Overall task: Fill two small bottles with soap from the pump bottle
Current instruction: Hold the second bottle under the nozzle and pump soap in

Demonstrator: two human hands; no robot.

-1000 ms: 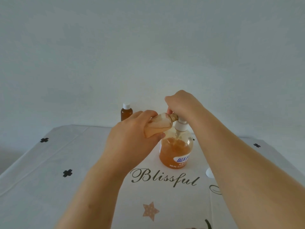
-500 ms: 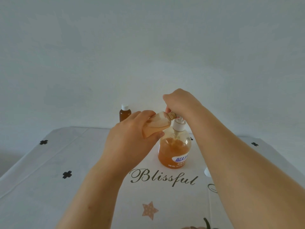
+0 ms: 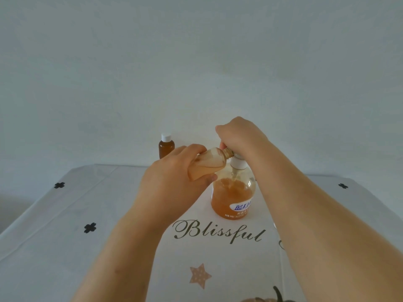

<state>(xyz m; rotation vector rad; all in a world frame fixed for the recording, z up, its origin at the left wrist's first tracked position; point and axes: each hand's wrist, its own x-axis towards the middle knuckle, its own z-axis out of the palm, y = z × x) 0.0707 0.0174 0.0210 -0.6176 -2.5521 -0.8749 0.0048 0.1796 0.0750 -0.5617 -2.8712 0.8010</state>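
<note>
My left hand [image 3: 174, 182] grips a small clear bottle [image 3: 209, 164], tilted on its side with its open neck against the pump nozzle; orange soap lies in its lower part. The pump bottle [image 3: 233, 197], half full of orange soap, stands on the table just right of it. My right hand [image 3: 239, 136] rests curled over the pump head, which it hides. A second small amber bottle [image 3: 166, 148] with a white cap stands upright at the table's far edge, to the left.
The table carries a white cloth [image 3: 65, 236] printed with "Blissful", black crosses and a star. A plain wall rises right behind the far edge. A small white round thing [image 3: 274, 225] peeks out beside my right forearm.
My right hand and the pump head have shifted slightly up and down over the bottle. The small bottle stays held at the nozzle.
</note>
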